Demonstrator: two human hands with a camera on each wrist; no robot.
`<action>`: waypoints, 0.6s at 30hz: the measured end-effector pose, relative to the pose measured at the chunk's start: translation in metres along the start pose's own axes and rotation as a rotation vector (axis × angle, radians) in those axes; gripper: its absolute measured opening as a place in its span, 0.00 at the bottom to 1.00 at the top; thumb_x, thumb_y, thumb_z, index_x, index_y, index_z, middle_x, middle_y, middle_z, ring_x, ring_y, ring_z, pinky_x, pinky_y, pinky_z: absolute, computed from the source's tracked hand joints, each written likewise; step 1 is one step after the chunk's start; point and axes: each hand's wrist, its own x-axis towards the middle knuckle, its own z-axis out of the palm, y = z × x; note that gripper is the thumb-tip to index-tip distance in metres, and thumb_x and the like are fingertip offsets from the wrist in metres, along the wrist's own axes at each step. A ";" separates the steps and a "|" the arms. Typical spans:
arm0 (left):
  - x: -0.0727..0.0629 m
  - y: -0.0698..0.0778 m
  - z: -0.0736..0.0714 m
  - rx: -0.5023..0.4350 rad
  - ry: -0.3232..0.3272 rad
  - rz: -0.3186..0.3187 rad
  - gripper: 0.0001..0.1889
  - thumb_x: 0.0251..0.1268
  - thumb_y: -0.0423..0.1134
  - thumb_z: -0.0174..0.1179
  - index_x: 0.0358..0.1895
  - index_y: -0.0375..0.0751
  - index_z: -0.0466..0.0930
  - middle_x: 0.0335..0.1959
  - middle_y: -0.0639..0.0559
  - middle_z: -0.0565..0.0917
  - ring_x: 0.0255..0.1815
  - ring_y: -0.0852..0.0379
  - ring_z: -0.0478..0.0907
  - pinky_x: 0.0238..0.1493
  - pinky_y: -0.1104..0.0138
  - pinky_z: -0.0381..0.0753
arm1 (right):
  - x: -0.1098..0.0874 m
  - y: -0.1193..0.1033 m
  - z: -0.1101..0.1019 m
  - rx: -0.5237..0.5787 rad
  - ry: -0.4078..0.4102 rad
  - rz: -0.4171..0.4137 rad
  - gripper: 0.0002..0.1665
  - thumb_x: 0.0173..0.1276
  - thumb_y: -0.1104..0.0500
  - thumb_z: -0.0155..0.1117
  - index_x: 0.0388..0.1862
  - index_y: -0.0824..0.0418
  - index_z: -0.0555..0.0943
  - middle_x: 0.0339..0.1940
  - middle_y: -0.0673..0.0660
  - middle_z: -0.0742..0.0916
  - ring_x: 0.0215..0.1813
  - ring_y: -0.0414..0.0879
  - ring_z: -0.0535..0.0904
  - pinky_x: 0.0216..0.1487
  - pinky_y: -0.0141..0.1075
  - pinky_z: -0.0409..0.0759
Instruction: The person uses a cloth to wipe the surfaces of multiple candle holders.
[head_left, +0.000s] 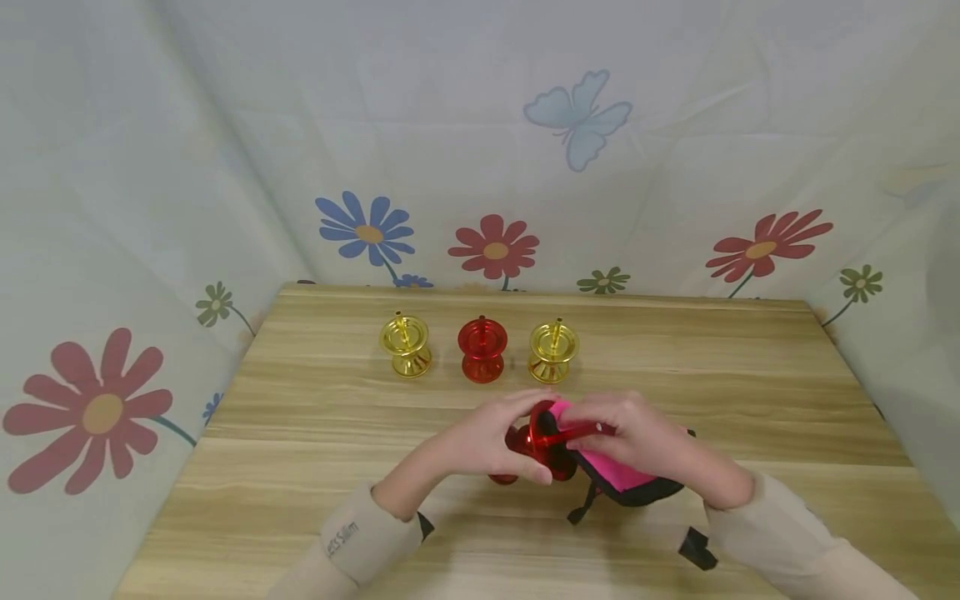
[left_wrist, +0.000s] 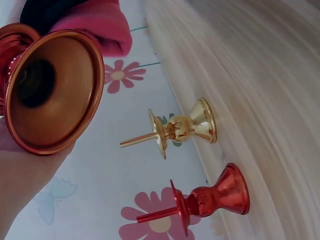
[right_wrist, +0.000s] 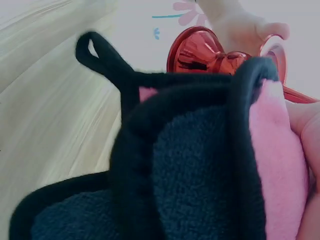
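Observation:
My left hand (head_left: pixel 487 437) grips a shiny red candle holder (head_left: pixel 537 429), tipped on its side. Its spike points right, and the hollow underside of its base (left_wrist: pixel 77 95) faces the left wrist camera. My right hand (head_left: pixel 628 429) holds a pink cloth with black edging (head_left: pixel 618 477) against the holder, thumb and fingers right at the spike. In the right wrist view the cloth's dark fuzzy side (right_wrist: pixel 200 170) and a black hanging loop (right_wrist: pixel 102 57) show. Part of the red holder is hidden behind the cloth there.
Behind the hands three candle holders stand upright in a row: a gold one (head_left: pixel 406 346) at left, a red one (head_left: pixel 482 352) in the middle and another gold one (head_left: pixel 553 350) at right. The wooden table (head_left: pixel 300 500) meets a flower-printed curtain (head_left: pixel 420 125) at the back.

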 end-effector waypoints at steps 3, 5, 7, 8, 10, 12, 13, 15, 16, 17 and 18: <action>0.000 -0.002 0.002 -0.030 0.014 -0.006 0.40 0.45 0.50 0.66 0.65 0.56 0.58 0.64 0.60 0.64 0.64 0.63 0.60 0.62 0.61 0.64 | -0.001 0.003 0.001 -0.096 0.054 0.013 0.18 0.43 0.74 0.66 0.36 0.62 0.80 0.32 0.55 0.85 0.33 0.41 0.81 0.33 0.24 0.78; -0.001 -0.004 0.004 -0.066 0.031 -0.017 0.40 0.45 0.49 0.67 0.64 0.56 0.58 0.62 0.61 0.66 0.62 0.64 0.62 0.60 0.64 0.66 | -0.001 0.005 0.002 -0.125 0.096 0.072 0.20 0.44 0.75 0.65 0.39 0.64 0.78 0.33 0.56 0.85 0.32 0.41 0.80 0.32 0.26 0.78; -0.002 -0.007 0.006 -0.112 0.058 -0.019 0.39 0.45 0.48 0.67 0.64 0.56 0.59 0.59 0.61 0.70 0.60 0.64 0.65 0.58 0.64 0.68 | -0.003 0.008 0.000 -0.106 0.146 0.165 0.21 0.47 0.75 0.64 0.42 0.65 0.75 0.36 0.58 0.84 0.34 0.40 0.79 0.33 0.27 0.78; -0.003 -0.009 0.006 -0.137 0.079 -0.025 0.39 0.44 0.49 0.67 0.63 0.55 0.60 0.57 0.61 0.72 0.58 0.63 0.67 0.56 0.64 0.69 | -0.004 0.009 -0.001 -0.056 0.165 0.220 0.22 0.49 0.73 0.64 0.45 0.66 0.73 0.37 0.60 0.84 0.35 0.40 0.79 0.33 0.28 0.79; -0.006 -0.013 0.006 -0.200 0.133 -0.040 0.38 0.44 0.52 0.66 0.62 0.53 0.61 0.54 0.60 0.74 0.54 0.61 0.70 0.52 0.64 0.72 | -0.006 0.010 -0.004 0.079 0.200 0.325 0.25 0.53 0.70 0.63 0.51 0.67 0.68 0.40 0.64 0.82 0.37 0.38 0.79 0.35 0.28 0.78; -0.008 -0.016 0.005 -0.264 0.207 -0.052 0.39 0.44 0.53 0.65 0.62 0.51 0.61 0.53 0.59 0.75 0.53 0.59 0.71 0.49 0.64 0.74 | -0.009 0.012 -0.008 0.216 0.239 0.409 0.28 0.56 0.69 0.60 0.55 0.68 0.63 0.42 0.66 0.81 0.39 0.37 0.79 0.37 0.28 0.78; -0.009 -0.018 0.005 -0.301 0.246 -0.058 0.38 0.44 0.54 0.65 0.62 0.50 0.61 0.53 0.58 0.74 0.53 0.58 0.71 0.48 0.63 0.74 | -0.010 0.013 -0.010 0.272 0.256 0.429 0.28 0.57 0.70 0.59 0.56 0.69 0.62 0.43 0.66 0.81 0.39 0.35 0.79 0.36 0.27 0.78; -0.010 -0.020 0.003 -0.362 0.323 -0.050 0.37 0.45 0.52 0.65 0.62 0.50 0.61 0.55 0.54 0.73 0.53 0.55 0.71 0.48 0.62 0.75 | -0.013 0.015 -0.012 0.332 0.289 0.437 0.27 0.57 0.72 0.57 0.57 0.72 0.63 0.44 0.58 0.83 0.39 0.32 0.78 0.36 0.26 0.78; -0.009 -0.020 0.003 -0.391 0.357 -0.045 0.37 0.45 0.50 0.66 0.61 0.51 0.61 0.55 0.53 0.73 0.53 0.53 0.71 0.47 0.61 0.76 | -0.014 0.016 -0.013 0.344 0.304 0.438 0.26 0.57 0.74 0.56 0.55 0.73 0.65 0.43 0.53 0.83 0.40 0.31 0.78 0.36 0.26 0.78; -0.009 -0.021 0.002 -0.417 0.389 -0.048 0.36 0.46 0.49 0.66 0.61 0.53 0.61 0.56 0.52 0.72 0.53 0.53 0.71 0.47 0.61 0.77 | -0.015 0.017 -0.014 0.345 0.315 0.433 0.23 0.57 0.74 0.56 0.53 0.74 0.67 0.42 0.47 0.83 0.39 0.31 0.78 0.36 0.25 0.77; -0.009 -0.020 0.001 -0.438 0.418 -0.045 0.36 0.46 0.48 0.66 0.61 0.54 0.60 0.56 0.52 0.72 0.53 0.52 0.71 0.47 0.61 0.77 | -0.016 0.017 -0.014 0.342 0.325 0.427 0.21 0.57 0.75 0.55 0.51 0.75 0.69 0.41 0.42 0.83 0.39 0.30 0.78 0.35 0.25 0.77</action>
